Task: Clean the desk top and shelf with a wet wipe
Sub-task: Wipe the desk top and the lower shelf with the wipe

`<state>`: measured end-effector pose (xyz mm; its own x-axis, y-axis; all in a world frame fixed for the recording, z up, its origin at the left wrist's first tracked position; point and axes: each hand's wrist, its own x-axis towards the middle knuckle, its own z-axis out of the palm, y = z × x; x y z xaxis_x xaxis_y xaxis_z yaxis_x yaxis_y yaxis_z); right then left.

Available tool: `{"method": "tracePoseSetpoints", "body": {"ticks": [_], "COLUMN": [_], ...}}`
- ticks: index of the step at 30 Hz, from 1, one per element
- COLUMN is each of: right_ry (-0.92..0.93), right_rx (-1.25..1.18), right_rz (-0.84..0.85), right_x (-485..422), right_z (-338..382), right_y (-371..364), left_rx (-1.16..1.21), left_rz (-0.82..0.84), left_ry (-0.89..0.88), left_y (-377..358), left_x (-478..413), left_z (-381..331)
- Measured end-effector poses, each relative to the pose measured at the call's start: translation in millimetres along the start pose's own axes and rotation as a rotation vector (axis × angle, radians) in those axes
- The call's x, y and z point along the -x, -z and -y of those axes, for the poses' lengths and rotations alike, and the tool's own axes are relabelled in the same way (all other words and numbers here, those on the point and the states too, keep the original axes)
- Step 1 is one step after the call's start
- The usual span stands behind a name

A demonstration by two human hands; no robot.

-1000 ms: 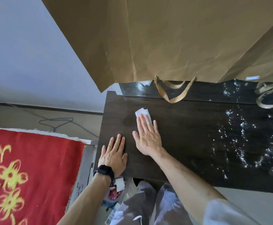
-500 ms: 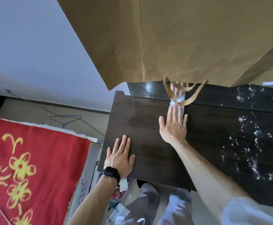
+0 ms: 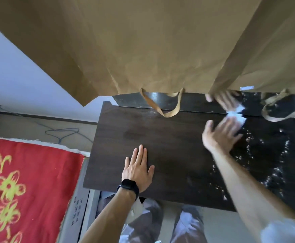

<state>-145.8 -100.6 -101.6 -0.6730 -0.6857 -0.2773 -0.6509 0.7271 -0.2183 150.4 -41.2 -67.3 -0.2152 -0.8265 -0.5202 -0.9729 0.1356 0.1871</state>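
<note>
A dark wooden desk top (image 3: 169, 155) fills the middle of the view, with a glossy back panel (image 3: 192, 102) behind it. My left hand (image 3: 138, 170) lies flat, fingers spread, near the front left edge, a black watch on its wrist. Blurred with motion, my right hand (image 3: 220, 135) presses a white wet wipe (image 3: 237, 116) against the desk's far edge at the right. The hand and wipe are mirrored in the back panel. Wet streaks (image 3: 269, 155) glisten on the desk's right side.
Large brown paper bags (image 3: 152, 46) hang over the back of the desk, their handles (image 3: 162, 106) dangling onto it. A red cloth with yellow flowers (image 3: 24, 190) lies at the left. A cable (image 3: 62, 134) runs on the floor by the white wall. My knees (image 3: 160, 223) are below the desk.
My right hand has swept the wipe from the desk's near left to its far edge, then rightwards along it. My left hand has stayed flat in place.
</note>
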Motion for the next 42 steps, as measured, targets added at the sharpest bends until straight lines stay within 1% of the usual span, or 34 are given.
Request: {"method": "tracePoseSetpoints", "body": {"ticks": [1, 4, 5, 6, 7, 8, 11, 13, 14, 18, 20, 21, 23, 27, 30, 31, 33, 35, 36, 37, 38, 40, 41, 42], "right_ry": [0.132, 0.676, 0.784, 0.82, 0.787, 0.714, 0.379, 0.143, 0.065, -0.162, -0.194, -0.165, -0.006, 0.458, 0.849, 0.939, 1.017, 0.981, 0.909, 0.792, 0.632, 0.313, 0.208, 0.172], "right_rx": [0.036, 0.178, 0.197, 0.186, 0.163, 0.149, 0.093, 0.023, -0.01, -0.109, -0.113, -0.108, -0.047, 0.061, 0.124, 0.162, 0.191, 0.16, 0.157, 0.158, 0.161, 0.105, 0.058, 0.029], "right_rz": [0.0, 0.077, 0.107, 0.101, 0.075, 0.045, 0.011, 0.006, 0.012, 0.024, 0.049, 0.054, 0.06, 0.067, 0.176, 0.213, 0.241, 0.204, 0.159, 0.116, 0.072, 0.036, 0.047, 0.05], "right_x": [12.9, 41.4, 33.3, 17.7, 1.0, -12.6, -43.0, -59.9, -68.3, -86.4, -84.4, -81.5, -71.2, -34.3, 14.0, 34.0, 60.1, 58.7, 48.7, 33.4, 14.7, -13.6, -16.9, -11.0], "right_z": [12.2, 29.9, 24.6, 13.2, -4.5, -25.9, -91.0, -118.5, -128.6, -161.2, -163.2, -158.8, -140.8, -80.9, -37.2, -28.9, -25.5, -41.2, -54.6, -71.2, -89.9, -113.4, -111.9, -99.9], "right_y": [-9.6, -34.8, -32.1, -25.8, -18.7, -9.0, 14.8, 26.8, 32.7, 51.2, 54.4, 54.9, 51.2, 25.0, -3.7, -12.9, -23.3, -21.8, -19.0, -11.8, -2.6, 17.8, 24.1, 23.9], "left_rx": [-0.001, -0.029, -0.037, -0.048, -0.052, -0.044, 0.016, 0.039, 0.047, 0.103, 0.117, 0.125, 0.126, 0.081, 0.029, 0.012, -0.009, -0.03, -0.04, -0.044, -0.043, -0.047, -0.047, -0.046], "left_rz": [0.004, -0.012, -0.015, -0.02, -0.016, -0.004, -0.012, -0.026, -0.037, -0.052, -0.048, -0.045, -0.031, -0.014, -0.03, -0.025, 0.006, 0.034, 0.041, 0.042, 0.034, 0.006, -0.002, -0.011], "left_ry": [0.014, 0.04, 0.04, 0.037, 0.039, 0.052, 0.144, 0.199, 0.221, 0.253, 0.249, 0.249, 0.242, 0.211, 0.213, 0.224, 0.25, 0.248, 0.233, 0.212, 0.186, 0.138, 0.113, 0.083], "left_y": [-3.3, -6.3, -6.1, -6.4, -7.5, -8.7, -15.0, -17.8, -19.1, -26.3, -31.1, -32.2, -32.2, -33.7, -35.6, -36.8, -37.9, -38.2, -38.3, -38.8, -40.1, -42.1, -42.3, -43.5], "left_x": [-2.4, -8.3, -9.8, -11.6, -12.8, -13.1, -14.8, -17.4, -18.5, -19.1, -17.5, -16.7, -13.7, -0.9, 11.7, 16.9, 27.4, 37.7, 41.4, 44.8, 47.7, 50.0, 48.8, 47.9], "left_z": [-10.5, -35.2, -42.6, -49.9, -57.9, -66.5, -89.1, -101.3, -107.1, -131.0, -141.6, -145.3, -148.1, -138.8, -121.1, -113.9, -99.6, -85.9, -79.7, -74.1, -69.0, -60.5, -56.6, -52.5]}}
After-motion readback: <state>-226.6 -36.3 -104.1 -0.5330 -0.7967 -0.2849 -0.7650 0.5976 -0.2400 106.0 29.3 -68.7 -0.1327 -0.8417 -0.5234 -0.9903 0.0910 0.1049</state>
